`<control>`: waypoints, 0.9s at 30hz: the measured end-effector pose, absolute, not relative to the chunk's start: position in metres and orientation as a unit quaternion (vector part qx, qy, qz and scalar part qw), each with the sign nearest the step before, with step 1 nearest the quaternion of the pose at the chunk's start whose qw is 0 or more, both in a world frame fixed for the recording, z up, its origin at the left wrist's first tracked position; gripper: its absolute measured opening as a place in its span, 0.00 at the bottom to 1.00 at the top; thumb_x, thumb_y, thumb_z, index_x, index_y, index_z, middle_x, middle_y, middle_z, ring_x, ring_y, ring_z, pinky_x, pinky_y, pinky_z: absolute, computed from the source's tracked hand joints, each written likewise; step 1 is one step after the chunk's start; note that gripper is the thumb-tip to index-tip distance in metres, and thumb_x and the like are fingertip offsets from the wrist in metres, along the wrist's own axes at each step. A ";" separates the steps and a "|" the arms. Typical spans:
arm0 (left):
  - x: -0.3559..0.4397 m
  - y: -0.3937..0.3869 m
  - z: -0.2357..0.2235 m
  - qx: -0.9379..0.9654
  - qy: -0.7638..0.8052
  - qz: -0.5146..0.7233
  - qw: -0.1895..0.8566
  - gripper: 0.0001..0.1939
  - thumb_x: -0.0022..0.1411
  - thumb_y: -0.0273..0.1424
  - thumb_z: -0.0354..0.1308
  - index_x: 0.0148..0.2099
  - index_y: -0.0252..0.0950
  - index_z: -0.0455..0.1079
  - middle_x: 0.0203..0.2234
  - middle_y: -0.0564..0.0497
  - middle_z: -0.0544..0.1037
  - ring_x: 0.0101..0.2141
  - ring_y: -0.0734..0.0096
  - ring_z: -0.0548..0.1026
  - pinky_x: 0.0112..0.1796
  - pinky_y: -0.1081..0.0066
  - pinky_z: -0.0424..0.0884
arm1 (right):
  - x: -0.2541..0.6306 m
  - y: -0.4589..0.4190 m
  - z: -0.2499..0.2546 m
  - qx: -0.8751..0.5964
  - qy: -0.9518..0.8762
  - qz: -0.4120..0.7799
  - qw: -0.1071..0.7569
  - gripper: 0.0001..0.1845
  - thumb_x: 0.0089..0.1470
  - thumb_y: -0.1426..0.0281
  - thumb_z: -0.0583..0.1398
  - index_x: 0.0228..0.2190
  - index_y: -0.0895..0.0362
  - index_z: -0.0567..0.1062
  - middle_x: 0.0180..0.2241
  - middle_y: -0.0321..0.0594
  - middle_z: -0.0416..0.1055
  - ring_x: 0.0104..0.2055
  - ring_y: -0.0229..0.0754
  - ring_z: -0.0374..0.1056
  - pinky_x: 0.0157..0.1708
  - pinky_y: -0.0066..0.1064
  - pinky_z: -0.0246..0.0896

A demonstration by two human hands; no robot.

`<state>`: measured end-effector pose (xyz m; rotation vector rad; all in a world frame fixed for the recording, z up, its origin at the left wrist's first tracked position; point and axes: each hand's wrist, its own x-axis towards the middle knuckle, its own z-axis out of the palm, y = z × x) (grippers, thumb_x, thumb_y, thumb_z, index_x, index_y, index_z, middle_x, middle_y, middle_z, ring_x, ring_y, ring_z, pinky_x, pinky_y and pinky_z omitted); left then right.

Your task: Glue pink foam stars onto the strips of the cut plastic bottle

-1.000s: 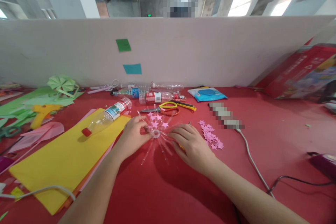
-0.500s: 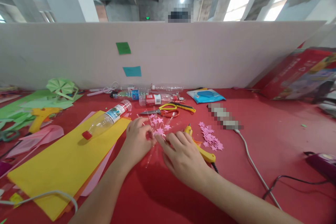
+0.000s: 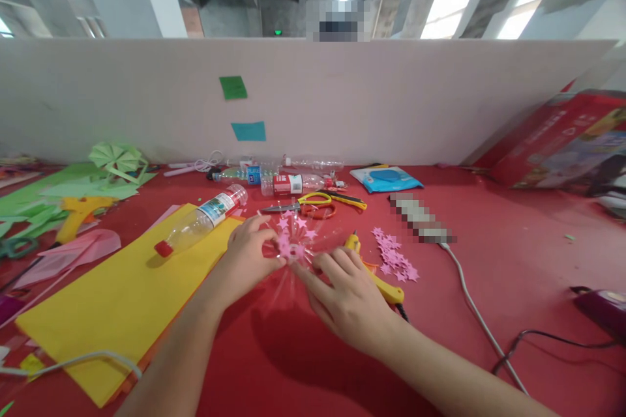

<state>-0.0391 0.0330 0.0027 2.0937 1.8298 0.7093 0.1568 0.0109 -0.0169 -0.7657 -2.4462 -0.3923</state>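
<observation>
A clear plastic bottle top cut into thin splayed strips, with pink stars [image 3: 293, 240] stuck on its strips, lies on the red table [image 3: 513, 241]. My left hand [image 3: 247, 257] pinches it at its centre from the left. My right hand [image 3: 345, 293] rests on the strips at the right, with its fingers pressed down on them. Just right of that hand lies a yellow glue gun [image 3: 376, 277]. Beyond the gun is a loose pile of pink paper stars [image 3: 394, 259].
Yellow and pink paper sheets [image 3: 117, 300] lie at the left with an empty bottle [image 3: 200, 220] on them. Scissors [image 3: 306, 206], more bottles and a blue wipes pack [image 3: 386, 177] sit near the white partition. A power strip cable [image 3: 469, 296] runs at the right.
My right hand has come off the glue gun, which now shows, and moved left onto the strips. The left hand has kept its pinch at the centre.
</observation>
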 end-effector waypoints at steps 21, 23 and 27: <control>-0.058 0.036 0.013 0.682 0.635 0.325 0.164 0.08 0.49 0.24 0.52 0.32 0.40 0.69 0.52 0.48 0.68 0.55 0.57 0.65 0.55 0.55 0.59 | 0.183 0.034 -0.016 -0.341 -0.859 -0.065 0.375 0.13 0.60 0.75 0.50 0.41 0.60 0.73 0.34 0.46 0.71 0.35 0.45 0.63 0.34 0.35 0.57; -0.063 0.037 0.010 0.668 0.651 0.337 0.124 0.07 0.51 0.26 0.51 0.34 0.39 0.67 0.50 0.46 0.68 0.55 0.57 0.65 0.54 0.56 0.61 | 0.188 0.041 -0.016 -0.380 -0.855 -0.067 0.347 0.13 0.61 0.73 0.49 0.38 0.59 0.73 0.32 0.46 0.72 0.34 0.45 0.65 0.33 0.35 0.57; -0.072 0.038 0.003 0.621 0.722 0.289 0.094 0.16 0.54 0.36 0.54 0.45 0.39 0.64 0.50 0.42 0.70 0.46 0.54 0.72 0.45 0.57 0.68 | 0.191 0.044 -0.018 -0.419 -0.868 -0.013 0.267 0.13 0.61 0.71 0.49 0.36 0.58 0.74 0.28 0.42 0.74 0.28 0.43 0.69 0.29 0.32 0.57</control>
